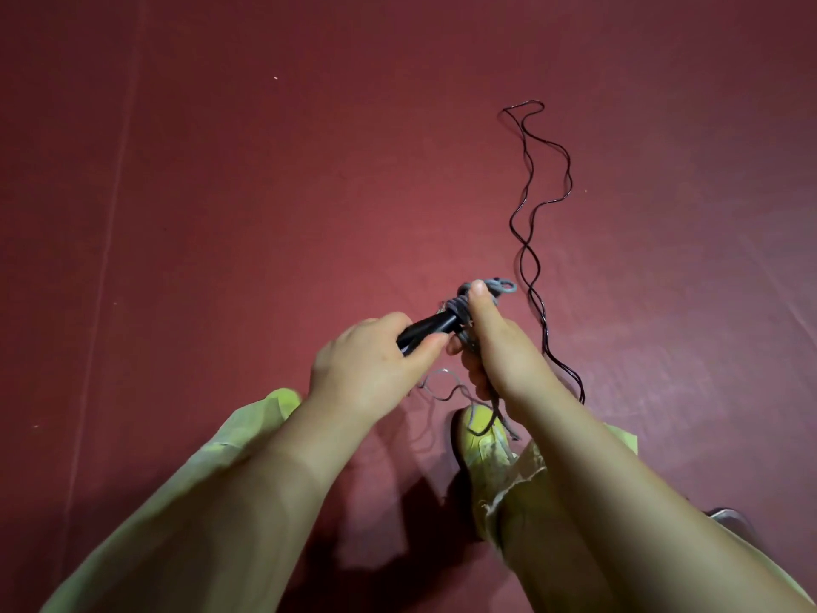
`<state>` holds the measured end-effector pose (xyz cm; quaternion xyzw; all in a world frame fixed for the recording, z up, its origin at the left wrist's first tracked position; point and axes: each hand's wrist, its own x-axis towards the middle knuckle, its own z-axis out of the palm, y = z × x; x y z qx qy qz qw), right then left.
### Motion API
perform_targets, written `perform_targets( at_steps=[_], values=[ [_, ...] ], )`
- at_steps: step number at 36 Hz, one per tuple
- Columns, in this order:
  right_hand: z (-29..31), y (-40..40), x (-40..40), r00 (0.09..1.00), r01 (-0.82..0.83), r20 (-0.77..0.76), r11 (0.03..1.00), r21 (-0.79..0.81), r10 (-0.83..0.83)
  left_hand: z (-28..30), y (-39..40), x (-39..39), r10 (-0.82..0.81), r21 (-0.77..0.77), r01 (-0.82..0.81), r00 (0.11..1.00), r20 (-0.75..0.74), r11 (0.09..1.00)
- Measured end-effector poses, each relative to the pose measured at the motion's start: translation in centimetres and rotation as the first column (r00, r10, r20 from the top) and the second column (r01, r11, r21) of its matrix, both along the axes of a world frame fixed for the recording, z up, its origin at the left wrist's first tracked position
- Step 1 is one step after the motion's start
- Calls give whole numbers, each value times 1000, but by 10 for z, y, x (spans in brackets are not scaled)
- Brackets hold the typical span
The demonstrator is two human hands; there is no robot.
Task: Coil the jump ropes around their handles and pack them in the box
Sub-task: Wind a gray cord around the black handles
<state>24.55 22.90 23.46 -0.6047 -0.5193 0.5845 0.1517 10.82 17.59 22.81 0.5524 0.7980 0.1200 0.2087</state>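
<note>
My left hand (pixel 367 365) grips the black handle (pixel 431 328) of a jump rope, low in the middle of the head view. My right hand (pixel 495 347) pinches the grey rope coils (pixel 497 288) wound round the far end of that handle, thumb on top. A loose tail of grey rope (pixel 442 387) hangs below my hands towards the floor. A second, thin black jump rope (pixel 528 205) lies in wavy doubled strands on the red floor, stretching away to the right of my hands. No box is in view.
The red floor (pixel 265 192) fills the view. My yellow-green shoe (pixel 482 440) and light trouser legs sit just below my hands. A grey object (pixel 729 517) peeks in at the lower right edge.
</note>
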Motion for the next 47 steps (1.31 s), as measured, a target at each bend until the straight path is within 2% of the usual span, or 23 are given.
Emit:
perform_targets(
  at_steps=[3, 4, 6, 7, 8, 10, 12, 14, 16, 20, 23, 26, 27, 28, 29, 32, 33, 34, 37, 43, 45, 47],
  values=[
    [0, 2, 1, 998, 58, -9, 998, 0, -58, -1, 0, 1, -36, 56, 35, 999, 29, 998],
    [0, 3, 2, 997, 69, -18, 998, 11, -69, -2, 0, 0, -43, 40, 39, 994, 100, 998],
    [2, 4, 2, 997, 57, -46, 997, 60, -54, -5, 1, -3, -24, -30, 38, 928, 373, 999],
    [3, 4, 2, 997, 39, -68, 995, 88, -33, -5, 1, -4, 5, -73, 40, 843, 539, 996],
    [6, 3, 2, 995, 26, -98, 994, 104, -15, -4, 0, -4, 52, -122, 48, 715, 697, 991],
    [8, 3, 2, 986, 19, -165, 991, 132, 3, -1, -3, -4, 197, -268, 141, 382, 903, 953],
    [13, 2, 1, 970, 19, -244, 988, 150, 18, 4, -5, -5, 311, -324, 311, 92, 946, 893],
    [14, 3, 1, 939, 44, -344, 992, 115, -2, 11, -7, -6, 347, -289, 376, -97, 933, 880],
    [13, 5, 2, 921, 37, -389, 995, 89, 1, 13, -7, -7, 344, -272, 357, -154, 926, 893],
    [6, 10, 8, 947, -122, -287, 989, 89, 142, 14, -6, -6, 399, -318, 359, -177, 900, 877],
    [7, 12, 11, 950, -210, -214, 973, 92, 225, 10, -6, -7, 424, -313, 387, -247, 871, 867],
    [12, 13, 15, 944, -244, -207, 966, 88, 257, 6, -6, -9, 440, -292, 429, -299, 847, 855],
    [15, 14, 16, 945, -246, -205, 967, 72, 256, 8, -5, -10, 453, -311, 439, -268, 850, 843],
    [17, 14, 18, 948, -247, -196, 968, 49, 252, 10, -4, -10, 469, -351, 440, -194, 861, 826],
    [19, 14, 19, 953, -253, -166, 967, 29, 254, 11, -3, -9, 486, -411, 421, -83, 870, 809],
    [16, 12, 23, 956, -291, 15, 956, -38, 291, 7, -3, -2, 412, -511, 250, 356, 839, 823],
    [14, 11, 24, 948, -307, 69, 949, -72, 312, 4, -4, 0, 362, -499, 200, 475, 802, 843],
    [12, 10, 25, 940, -314, 104, 944, -102, 324, 2, -6, 3, 325, -482, 169, 547, 772, 860],
    [12, 9, 22, 931, -303, 175, 946, -115, 320, -2, -8, 7, 276, -444, 131, 620, 734, 887],
    [12, 5, 15, 883, -334, 357, 942, 24, 304, -14, -2, 7, 166, -342, 76, 762, 626, 937],
    [7, 5, 14, 895, -282, 376, 958, 57, 241, -17, -2, 5, 150, -338, 49, 830, 538, 940],
    [5, 3, 11, 909, -275, 341, 960, 59, 239, -17, -1, 3, 92, -314, 33, 923, 373, 949]
  ],
)
